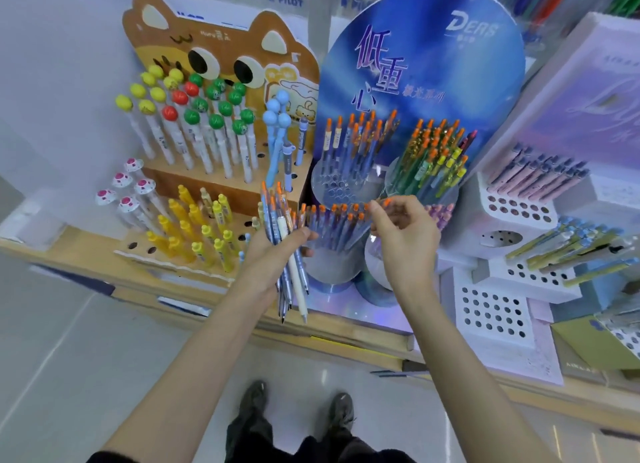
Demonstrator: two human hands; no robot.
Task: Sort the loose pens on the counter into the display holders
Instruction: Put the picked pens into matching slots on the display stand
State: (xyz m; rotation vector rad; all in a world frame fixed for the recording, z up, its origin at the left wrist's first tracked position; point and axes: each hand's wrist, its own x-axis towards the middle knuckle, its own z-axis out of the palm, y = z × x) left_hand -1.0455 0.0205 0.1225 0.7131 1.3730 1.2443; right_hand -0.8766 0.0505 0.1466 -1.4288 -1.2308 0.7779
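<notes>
My left hand (273, 254) grips a bundle of several orange-capped blue pens and one cream pen (282, 241), tips pointing down over the counter edge. My right hand (403, 234) hovers over the front round clear holder (329, 258), its thumb and forefinger pinching the orange top of a pen (384, 204) standing among the pens there. Two more round holders behind, the left one (337, 182) and the right one (426, 178), carry orange-capped pens in front of a blue oval display board (433, 64).
A cat-shaped cardboard stand (221, 185) at the left holds fruit-topped and yellow pens. White perforated tiered holders (495, 310) at the right hold pink and green pens. The wooden counter edge (346, 338) runs below my hands; floor and my shoes (298, 407) lie beneath.
</notes>
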